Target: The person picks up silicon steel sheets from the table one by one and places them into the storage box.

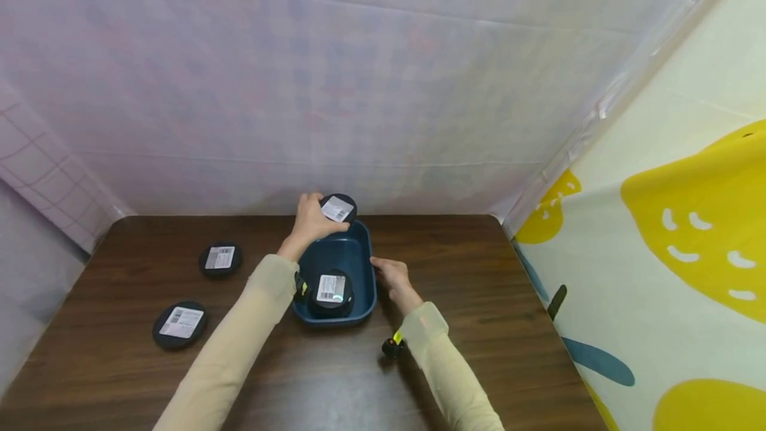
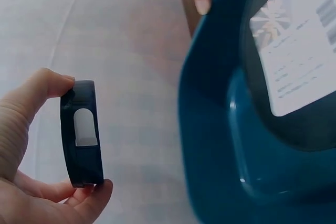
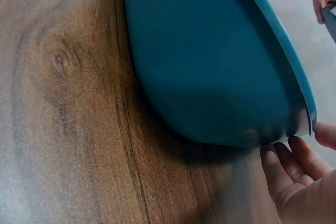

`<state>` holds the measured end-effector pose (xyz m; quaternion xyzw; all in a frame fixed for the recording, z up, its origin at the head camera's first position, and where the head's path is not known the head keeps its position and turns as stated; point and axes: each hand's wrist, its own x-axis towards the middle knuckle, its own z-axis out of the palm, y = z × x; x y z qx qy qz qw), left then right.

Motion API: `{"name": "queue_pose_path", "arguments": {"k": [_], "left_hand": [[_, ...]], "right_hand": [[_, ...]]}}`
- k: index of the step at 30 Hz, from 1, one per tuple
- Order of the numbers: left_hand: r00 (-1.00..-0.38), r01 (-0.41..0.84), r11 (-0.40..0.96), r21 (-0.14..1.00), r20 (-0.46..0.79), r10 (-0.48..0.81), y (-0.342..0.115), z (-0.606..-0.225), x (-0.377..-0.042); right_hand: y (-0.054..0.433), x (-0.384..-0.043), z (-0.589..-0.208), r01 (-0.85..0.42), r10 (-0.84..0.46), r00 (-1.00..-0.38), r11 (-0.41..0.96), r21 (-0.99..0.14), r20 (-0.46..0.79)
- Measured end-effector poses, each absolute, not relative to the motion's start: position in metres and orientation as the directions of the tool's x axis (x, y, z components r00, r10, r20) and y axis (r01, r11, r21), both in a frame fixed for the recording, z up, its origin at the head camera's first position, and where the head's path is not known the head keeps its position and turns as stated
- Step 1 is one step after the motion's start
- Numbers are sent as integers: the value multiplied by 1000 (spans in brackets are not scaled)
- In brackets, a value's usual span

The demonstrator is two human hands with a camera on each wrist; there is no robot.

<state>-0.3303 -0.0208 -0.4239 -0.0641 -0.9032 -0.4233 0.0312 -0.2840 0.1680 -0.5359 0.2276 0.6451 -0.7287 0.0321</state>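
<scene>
My left hand [image 1: 311, 219] grips a flat round black case [image 1: 338, 208] with a white label, holding it above the far end of a blue tub [image 1: 353, 255]. In the left wrist view the held case [image 2: 83, 129] shows edge-on between thumb and fingertips, a pale rounded patch on its side. Another labelled black case [image 1: 331, 289] lies in the near end of the tub. On the tub's right side, my right hand [image 1: 393, 277] pinches the rim, thumb at the top and fingers against the outer wall [image 3: 210, 77] in the right wrist view.
Two more labelled black cases, a farther one [image 1: 219, 260] and a nearer one [image 1: 180, 325], lie on the brown wooden table [image 1: 479, 338] left of the tub. A pale sheet [image 1: 335, 85] hangs behind the table, and a lemon-patterned cloth [image 1: 658, 271] hangs along the right.
</scene>
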Motion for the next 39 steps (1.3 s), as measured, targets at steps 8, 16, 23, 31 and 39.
{"name": "queue_pose_path", "arguments": {"k": [8,16,23,31,39], "left_hand": [[-991,132,657,742,105,81,-18,-444,-331],[-990,138,660,739,107,87,-17,-459,-330],[-993,111,673,731,55,104,-14,-469,-331],[-990,64,726,684,-50,135,-16,-477,-333],[-980,43,768,640,-125,158,-20,-485,-331]], "right_hand": [[167,-284,-537,339,243,-896,-163,-927,-371],[169,-284,-538,354,228,-896,-148,-923,-381],[169,-285,-538,346,232,-897,-162,-924,-377],[168,-284,-536,346,232,-898,-149,-926,-373],[168,-283,-535,352,241,-894,-146,-924,-379]]}}
